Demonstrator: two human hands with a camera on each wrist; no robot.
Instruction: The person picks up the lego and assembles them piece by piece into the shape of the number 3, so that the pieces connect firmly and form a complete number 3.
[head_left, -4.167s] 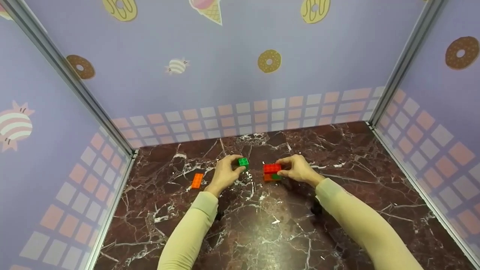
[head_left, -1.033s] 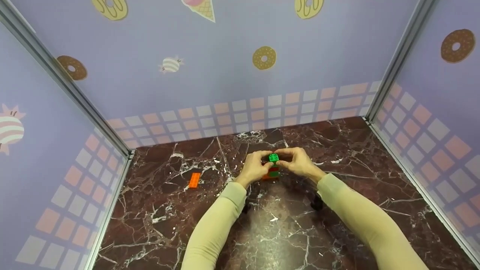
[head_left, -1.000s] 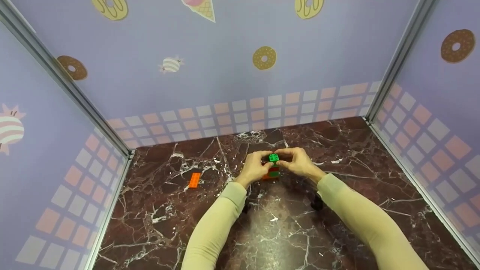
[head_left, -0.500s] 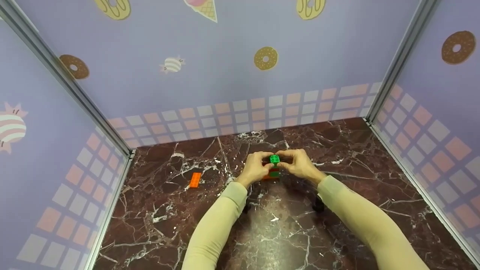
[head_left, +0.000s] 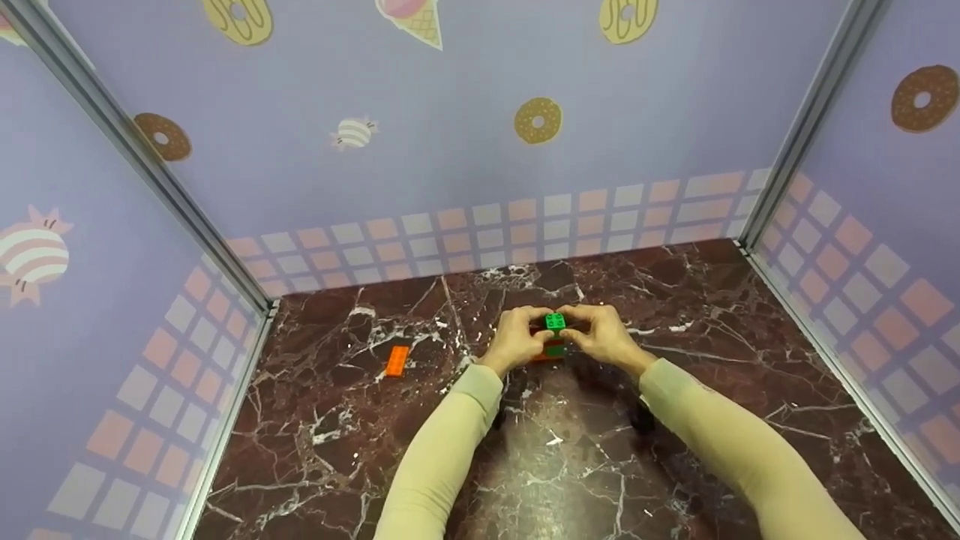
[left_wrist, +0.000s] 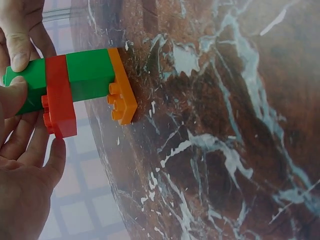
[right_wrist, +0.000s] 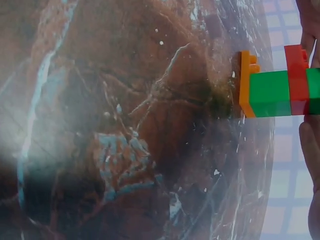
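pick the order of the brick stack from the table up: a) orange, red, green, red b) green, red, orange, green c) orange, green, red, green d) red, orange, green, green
c: in the left wrist view the brick stack runs from a thin orange plate against the marble, through a green brick and a red plate, to the green brick pinched between the hands.

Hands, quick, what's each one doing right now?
Left hand: pinches the green top brick of the stacked plastic brick tower.
Right hand: grips the same tower's top.
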